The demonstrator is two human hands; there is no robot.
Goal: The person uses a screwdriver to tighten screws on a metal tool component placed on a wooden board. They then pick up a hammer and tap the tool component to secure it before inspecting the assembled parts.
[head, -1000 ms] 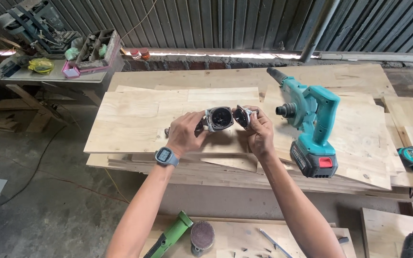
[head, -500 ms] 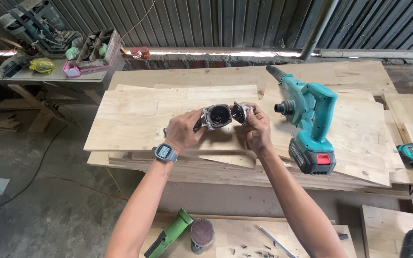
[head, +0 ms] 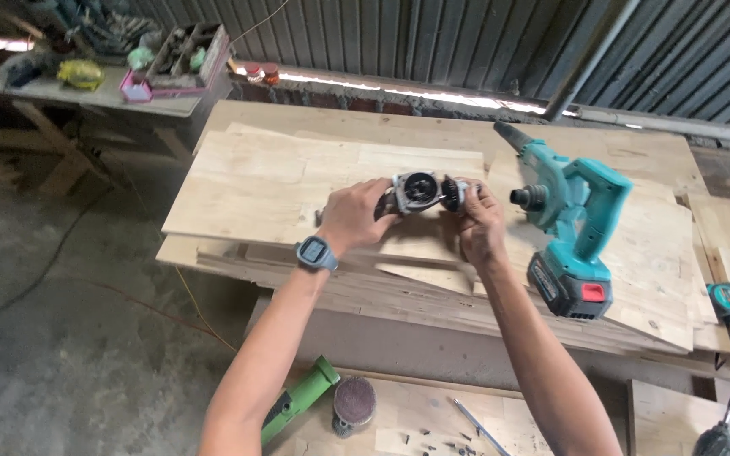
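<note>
Both hands are up over the stack of pale wood boards [head: 297, 181], working on a small grey metal housing [head: 418, 191] with a round dark opening facing the camera. The left hand [head: 350, 215] has its fingers curled and clamped around the left end of that housing, with a grey digital watch [head: 316, 252] on the wrist just behind them. The right hand [head: 479, 226] has its fingertips pinched together on a small dark part [head: 452, 193] sitting right against the housing's right side. It might be a toothed or finned rotor piece, but it's too small to say for sure. So the housing sits between the two sets of fingers, held just above the boards rather than resting on them, as far as I can tell.

Just beyond the right hand's fingers, off to the right, a teal cordless blower [head: 569, 224] lies on the boards with its nozzle pointing away and its battery end toward the camera. Farther right, near the board edge, there's a small teal tape measure [head: 725, 298]. Down below the left forearm, well apart from the fingers, a green angle grinder [head: 314, 401] with a sanding disc [head: 354, 399] lies on a lower board.
</note>
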